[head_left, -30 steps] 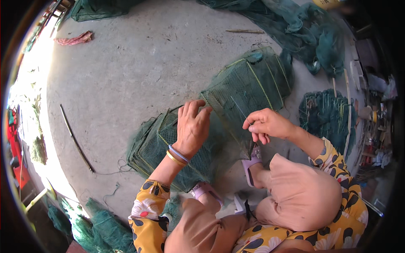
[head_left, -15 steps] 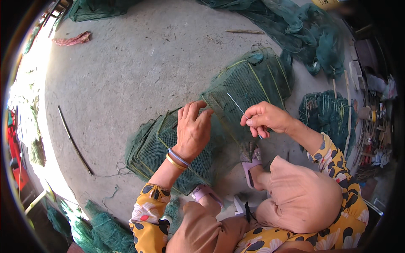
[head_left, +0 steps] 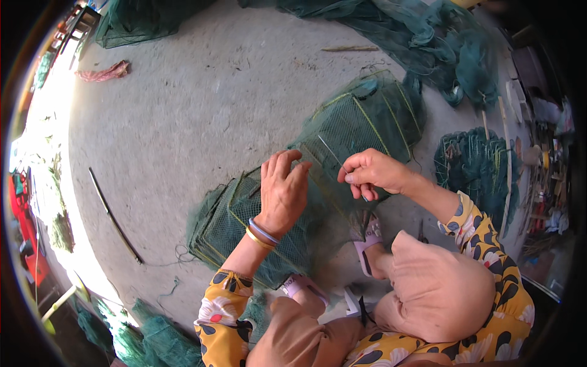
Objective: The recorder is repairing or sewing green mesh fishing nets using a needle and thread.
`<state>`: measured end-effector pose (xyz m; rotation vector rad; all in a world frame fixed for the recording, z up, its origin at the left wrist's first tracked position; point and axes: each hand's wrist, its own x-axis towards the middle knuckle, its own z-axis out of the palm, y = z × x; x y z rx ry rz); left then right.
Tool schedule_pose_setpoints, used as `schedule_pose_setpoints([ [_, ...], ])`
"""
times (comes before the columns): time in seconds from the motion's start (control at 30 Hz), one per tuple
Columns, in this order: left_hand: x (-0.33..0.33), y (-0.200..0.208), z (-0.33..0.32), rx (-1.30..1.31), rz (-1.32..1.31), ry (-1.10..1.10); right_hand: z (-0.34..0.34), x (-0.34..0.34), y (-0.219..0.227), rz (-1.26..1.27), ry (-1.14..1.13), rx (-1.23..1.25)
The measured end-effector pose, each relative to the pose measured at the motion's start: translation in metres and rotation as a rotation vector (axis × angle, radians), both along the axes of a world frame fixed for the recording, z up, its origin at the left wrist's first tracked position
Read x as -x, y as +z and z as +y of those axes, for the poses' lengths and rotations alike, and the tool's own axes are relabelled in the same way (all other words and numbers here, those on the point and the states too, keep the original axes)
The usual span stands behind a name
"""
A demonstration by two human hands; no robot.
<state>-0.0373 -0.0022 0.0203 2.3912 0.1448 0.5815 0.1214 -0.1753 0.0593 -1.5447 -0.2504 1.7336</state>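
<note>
The left hand (head_left: 282,191) lies flat, fingers spread and released, pressing on the top of a folded green net trap (head_left: 257,229) that rests on the concrete floor (head_left: 202,110) in front of the person's knees. 2 bangles (head_left: 262,233), 1 pale blue and 1 gold, circle the left wrist.

The right hand (head_left: 372,174) is clenched in a pinch, thumb and forefinger closed on a thin needle-like tool (head_left: 330,153) whose light shaft slants up and left over the mesh. What else the fingers hold, if any thread, is too fine to tell. That hand hovers over the stretched part of the same net trap, where yellow-green wire frames (head_left: 367,119) stand out of the mesh; at least 4 of them show in a row toward the upper right.

Further off on the floor lie 3 more heaps of dark green netting: 1 along the top edge (head_left: 428,37), 1 at the right (head_left: 474,165) and 1 at the lower left (head_left: 140,333). 1 long thin rod (head_left: 113,214) lies well apart to the left, and 1 pink rag (head_left: 101,72) near the upper left. The person wears 2 lilac sandals (head_left: 367,241), just below the net.
</note>
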Motion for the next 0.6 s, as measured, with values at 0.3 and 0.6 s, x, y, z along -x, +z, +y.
schedule_pose_setpoints([
  [0.3,-0.018,0.005,0.0,0.012,-0.004,0.024,-0.006,0.008,-0.004,-0.287,0.073,-0.058],
  [0.6,-0.032,-0.002,-0.001,-0.002,0.078,0.035,-0.009,0.011,-0.004,-0.363,0.079,-0.078],
])
